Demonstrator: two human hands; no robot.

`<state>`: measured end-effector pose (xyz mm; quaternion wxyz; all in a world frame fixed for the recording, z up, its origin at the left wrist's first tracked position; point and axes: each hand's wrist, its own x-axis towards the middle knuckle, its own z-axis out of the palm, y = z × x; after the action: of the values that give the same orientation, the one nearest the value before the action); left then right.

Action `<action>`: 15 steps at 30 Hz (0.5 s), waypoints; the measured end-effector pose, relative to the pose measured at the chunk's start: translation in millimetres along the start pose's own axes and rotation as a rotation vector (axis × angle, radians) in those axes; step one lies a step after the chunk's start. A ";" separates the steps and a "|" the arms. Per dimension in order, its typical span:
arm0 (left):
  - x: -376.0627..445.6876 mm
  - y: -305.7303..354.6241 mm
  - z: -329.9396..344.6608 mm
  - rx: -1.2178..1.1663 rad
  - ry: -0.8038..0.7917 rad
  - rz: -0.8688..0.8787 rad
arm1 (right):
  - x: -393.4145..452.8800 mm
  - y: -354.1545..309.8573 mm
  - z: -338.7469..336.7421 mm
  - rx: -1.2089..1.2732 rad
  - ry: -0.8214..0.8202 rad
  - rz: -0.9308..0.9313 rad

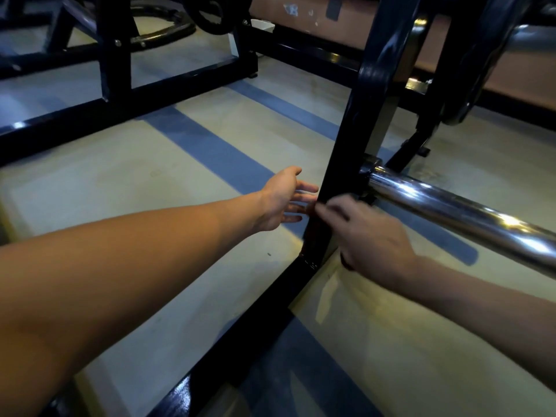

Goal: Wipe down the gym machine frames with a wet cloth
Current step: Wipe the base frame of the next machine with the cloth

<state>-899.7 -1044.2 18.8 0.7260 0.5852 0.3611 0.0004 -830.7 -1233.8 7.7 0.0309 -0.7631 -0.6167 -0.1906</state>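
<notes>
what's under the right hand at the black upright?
Something dark shows below the right hand, possibly the cloth, against the black upright. The hand covers the rest, so its grip cannot be confirmed. The left hand is empty.

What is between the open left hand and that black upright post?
Nothing visible. The left hand reaches with fingers spread, just short of the post, with only floor behind the gap. The right hand is at the post's other side.
</notes>
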 end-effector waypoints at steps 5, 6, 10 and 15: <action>-2.8 -1.7 0.3 -0.003 0.002 -0.010 | 1.7 7.3 -2.0 0.052 0.109 0.094; -3.2 -1.7 0.1 0.001 -0.002 -0.011 | -6.1 2.8 7.5 0.050 0.035 0.063; -4.1 -3.2 -1.4 0.029 0.007 -0.006 | -33.4 -24.0 41.5 0.025 -0.291 -0.141; -3.2 -4.8 -2.4 0.021 -0.003 0.010 | -23.7 -28.5 39.8 -0.061 -0.293 -0.227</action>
<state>-905.3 -1045.0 16.3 0.7203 0.5947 0.3570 -0.0006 -851.8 -1237.8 -42.3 -0.1042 -0.7087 -0.6908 -0.0985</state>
